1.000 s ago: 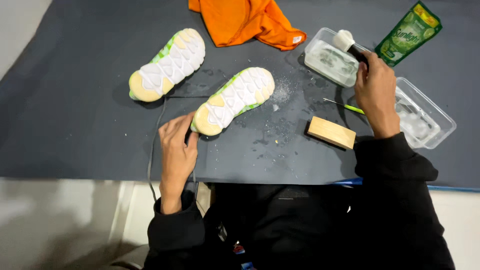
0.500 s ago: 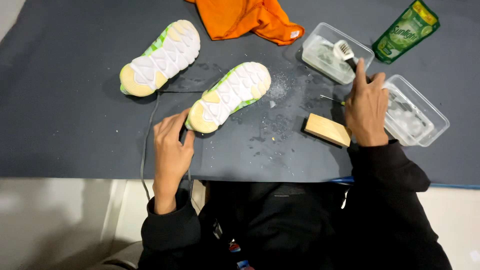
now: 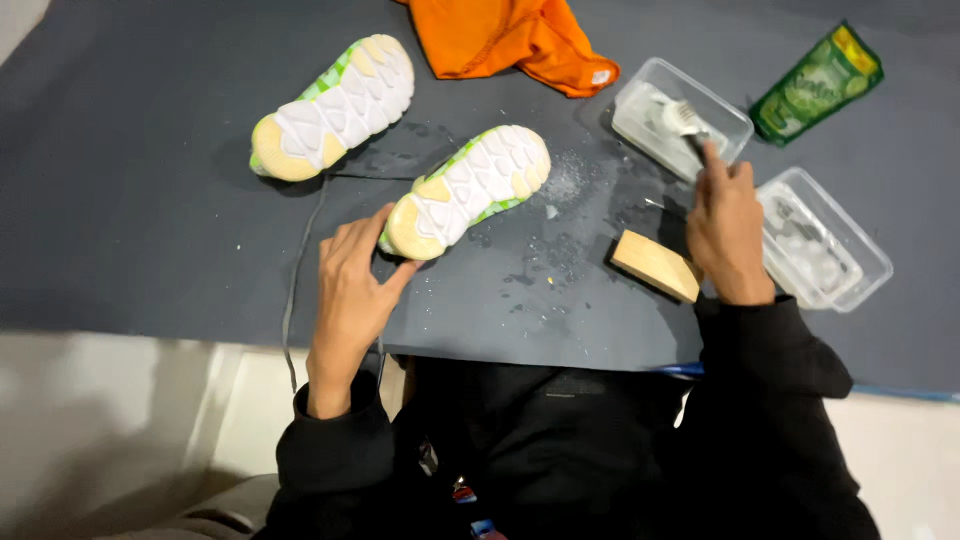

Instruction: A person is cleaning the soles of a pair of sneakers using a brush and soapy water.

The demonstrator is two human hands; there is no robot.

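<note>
left hand [image 3: 352, 278] is cupped open against the heel of the near shoe [image 3: 467, 189], sole up on the dark surface [image 3: 140, 240]. right hand [image 3: 728, 232] grips a brush [image 3: 684, 122] dipping into the clear tub [image 3: 680, 118]; best to load it lightly and keep that heel pinned. further back, a green pouch [image 3: 818, 84] lies slanted top right.

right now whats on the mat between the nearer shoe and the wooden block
Head view: nothing solid between the nearer shoe and the wooden block, only wet patches and pale specks on the dark mat.
</note>
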